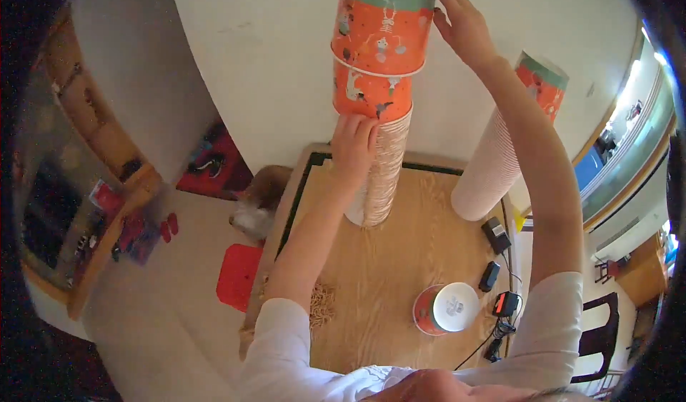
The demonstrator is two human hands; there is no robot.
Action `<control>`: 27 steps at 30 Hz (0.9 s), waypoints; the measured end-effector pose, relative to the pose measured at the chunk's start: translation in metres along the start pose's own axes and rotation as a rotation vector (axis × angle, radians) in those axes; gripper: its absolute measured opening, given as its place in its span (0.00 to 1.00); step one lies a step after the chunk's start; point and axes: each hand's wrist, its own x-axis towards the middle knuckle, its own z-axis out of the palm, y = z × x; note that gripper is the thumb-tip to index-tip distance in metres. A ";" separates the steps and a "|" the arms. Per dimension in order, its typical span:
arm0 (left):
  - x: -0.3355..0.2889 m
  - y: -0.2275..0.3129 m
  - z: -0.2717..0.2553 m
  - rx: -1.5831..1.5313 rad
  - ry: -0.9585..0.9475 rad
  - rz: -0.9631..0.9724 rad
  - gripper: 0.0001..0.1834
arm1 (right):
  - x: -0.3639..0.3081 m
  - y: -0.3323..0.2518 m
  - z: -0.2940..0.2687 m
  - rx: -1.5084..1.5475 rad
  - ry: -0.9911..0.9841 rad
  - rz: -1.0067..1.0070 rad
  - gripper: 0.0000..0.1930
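Observation:
A tall stack of nested, upside-down paper tubs [386,162] rises from the table, its many white rims packed together. At its top, two orange tubs with printed figures show more of their sides; the uppermost paper tub [382,30] has a green band. My left hand [354,145] is closed against the stack just below the lower orange tub, fingers curled at its rim. Higher up, my right hand [464,30] grips the top tub's right edge with its fingertips at the green band. The far sides of the tubs are hidden.
A second leaning stack of tubs [493,155] stands at the right. One tub with a white base [457,307] sits near me on the wooden table [379,280]. Black devices [496,235] and cables line the right edge. A red stool [239,277] stands left.

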 end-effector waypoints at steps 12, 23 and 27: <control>-0.017 -0.017 0.003 0.001 -0.038 0.127 0.17 | -0.029 0.004 0.043 0.105 -0.190 0.181 0.24; 0.031 -0.051 -0.021 0.146 0.042 0.166 0.13 | -0.051 -0.010 0.048 0.332 -0.125 0.349 0.24; 0.025 -0.044 -0.021 0.155 -0.014 0.235 0.12 | -0.071 -0.004 0.053 0.255 -0.246 0.490 0.21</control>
